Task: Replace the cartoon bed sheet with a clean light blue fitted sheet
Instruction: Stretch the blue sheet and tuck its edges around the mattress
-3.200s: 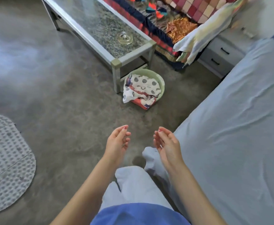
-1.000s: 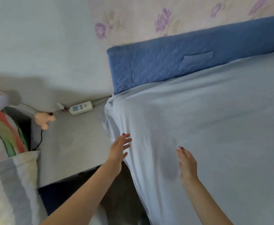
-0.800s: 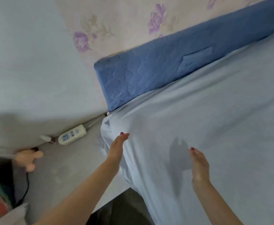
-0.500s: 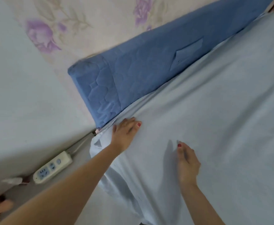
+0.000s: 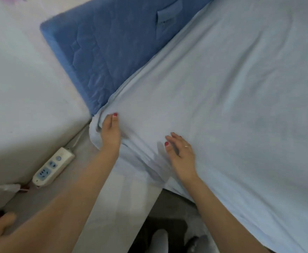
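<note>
Gripping light blue fitted sheet [image 5: 231, 106] corner: left hand [image 5: 110, 133]; right hand [image 5: 181, 155] flat, fingers spread.

Headboard [image 5: 103, 57] (quilted) tight against corner

Our single head camera looks steeply down, close over the bed's [image 5: 240, 106] corner by the headboard [image 5: 113, 52], our forearms entering from below.

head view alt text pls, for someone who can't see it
A person's left hand grips the corner of a light blue fitted sheet beside a quilted blue headboard, while the right hand lies open on the sheet. A white power strip lies on the surface left of the bed.
</note>
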